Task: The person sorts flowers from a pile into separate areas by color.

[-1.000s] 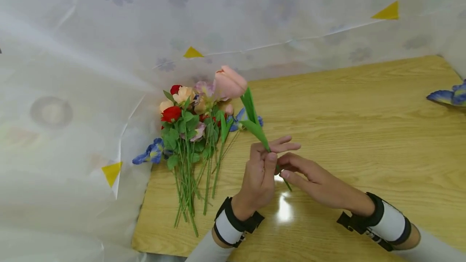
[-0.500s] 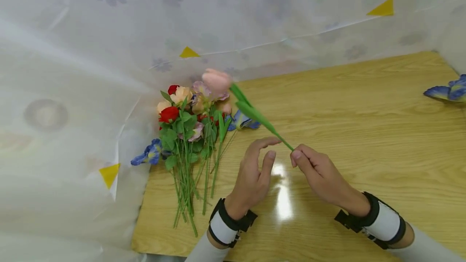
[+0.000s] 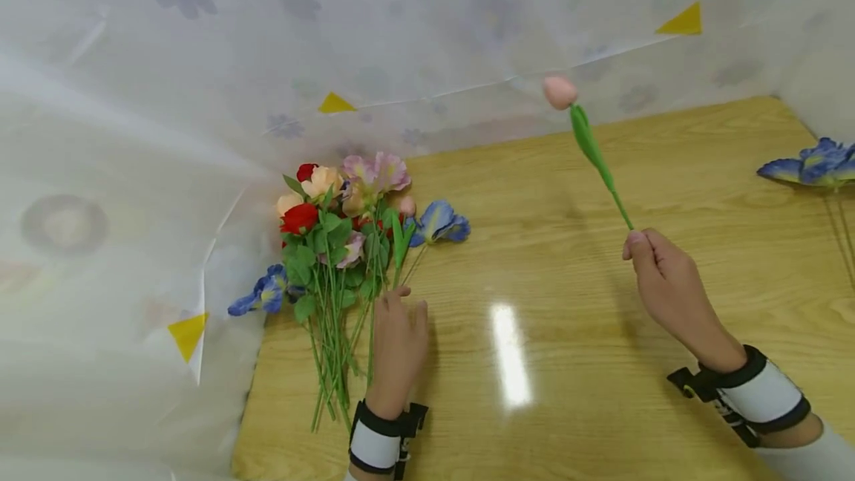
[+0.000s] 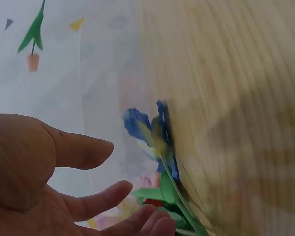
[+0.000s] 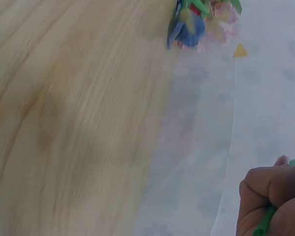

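Observation:
My right hand [image 3: 671,292] grips the stem of a pink tulip [image 3: 559,93], held up over the right half of the table with its bloom toward the back. In the right wrist view the green stem [image 5: 264,222] pokes out below the curled fingers. My left hand [image 3: 398,347] hovers at the right side of a flower pile, covering some stems [image 3: 327,362]. Its fingers and thumb are spread apart in the left wrist view, with nothing between them. Beyond the fingertips lies a blue iris [image 4: 142,125]. Red roses [image 3: 299,218], peach blooms [image 3: 323,182] and pink-purple blooms [image 3: 377,173] crowd the pile.
Another blue iris [image 3: 811,163] lies at the table's right edge, its stem running toward me. A further blue iris [image 3: 263,292] overhangs the left edge. Pale patterned sheeting [image 3: 427,36] walls the wooden table [image 3: 534,243] at the back and sides.
The pink tulip went from my left hand into my right, which carried it rightward. My left hand let go and moved left to the flower pile.

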A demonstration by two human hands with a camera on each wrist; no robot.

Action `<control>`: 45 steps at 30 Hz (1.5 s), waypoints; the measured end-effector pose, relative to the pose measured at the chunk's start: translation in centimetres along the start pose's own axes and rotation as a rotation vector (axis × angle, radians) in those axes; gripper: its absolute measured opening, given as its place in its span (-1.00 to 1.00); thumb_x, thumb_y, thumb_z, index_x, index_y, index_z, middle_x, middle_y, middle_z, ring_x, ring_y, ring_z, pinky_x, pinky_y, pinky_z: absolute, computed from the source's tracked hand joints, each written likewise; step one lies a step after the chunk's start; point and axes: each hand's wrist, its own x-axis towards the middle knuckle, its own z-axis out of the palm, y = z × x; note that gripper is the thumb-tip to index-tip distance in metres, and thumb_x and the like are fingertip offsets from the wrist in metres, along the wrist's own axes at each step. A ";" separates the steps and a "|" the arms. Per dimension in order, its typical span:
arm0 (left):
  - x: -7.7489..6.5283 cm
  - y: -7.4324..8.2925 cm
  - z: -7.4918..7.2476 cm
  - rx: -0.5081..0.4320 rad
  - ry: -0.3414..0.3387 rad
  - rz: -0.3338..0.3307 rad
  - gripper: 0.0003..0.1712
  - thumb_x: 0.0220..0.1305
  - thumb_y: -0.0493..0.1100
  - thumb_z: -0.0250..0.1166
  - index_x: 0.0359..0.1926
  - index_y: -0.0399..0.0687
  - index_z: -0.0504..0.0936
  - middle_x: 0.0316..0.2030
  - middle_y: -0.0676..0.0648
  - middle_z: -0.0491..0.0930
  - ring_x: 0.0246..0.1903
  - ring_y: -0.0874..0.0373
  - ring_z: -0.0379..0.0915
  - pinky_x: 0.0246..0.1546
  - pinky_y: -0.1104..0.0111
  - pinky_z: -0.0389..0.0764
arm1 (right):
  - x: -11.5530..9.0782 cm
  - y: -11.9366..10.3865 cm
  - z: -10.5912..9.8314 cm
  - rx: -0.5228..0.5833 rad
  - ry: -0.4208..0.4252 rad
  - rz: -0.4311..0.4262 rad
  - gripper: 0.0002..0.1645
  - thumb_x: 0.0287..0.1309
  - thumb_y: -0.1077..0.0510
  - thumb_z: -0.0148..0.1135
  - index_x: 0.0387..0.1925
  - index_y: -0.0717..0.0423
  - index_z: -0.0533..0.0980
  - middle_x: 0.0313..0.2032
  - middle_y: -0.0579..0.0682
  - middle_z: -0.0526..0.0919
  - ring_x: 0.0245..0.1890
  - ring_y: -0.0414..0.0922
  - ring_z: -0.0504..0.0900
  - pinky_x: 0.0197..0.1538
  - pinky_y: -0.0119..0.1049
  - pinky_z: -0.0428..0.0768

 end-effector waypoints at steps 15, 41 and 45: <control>0.1 -3.6 0.1 0.180 0.072 -0.124 -0.73 0.32 -0.11 0.30 -0.09 -0.20 0.59 -0.33 -0.15 0.58 -0.47 -0.02 0.51 -0.58 0.16 0.48 | 0.6 5.9 -6.7 -0.084 -0.172 0.324 -0.32 0.50 -0.21 -0.50 0.03 0.25 0.35 -0.58 0.06 0.34 -0.72 -0.01 0.22 -0.64 -0.14 0.22; 0.0 -3.8 0.4 -0.090 0.070 -0.167 -0.58 0.60 -0.08 -0.20 -0.45 -0.12 0.32 -0.70 0.00 0.12 -0.77 0.14 0.06 -0.75 0.31 0.13 | 1.2 10.0 -8.0 -0.417 -0.189 0.404 -0.34 0.49 0.11 -0.56 -0.07 0.56 0.40 -0.09 0.60 0.38 -0.54 0.11 0.39 -0.53 -0.16 0.30; 0.2 -3.6 0.2 -0.116 0.140 -0.120 -0.57 0.60 -0.07 -0.23 -0.44 -0.13 0.32 -0.66 0.00 0.16 -0.72 0.14 0.07 -0.69 0.32 0.16 | 1.2 10.7 -8.5 -0.446 -0.218 0.406 -0.40 0.47 0.19 -0.50 -0.14 0.59 0.43 -0.19 0.59 0.44 -0.42 0.23 0.47 -0.47 -0.14 0.35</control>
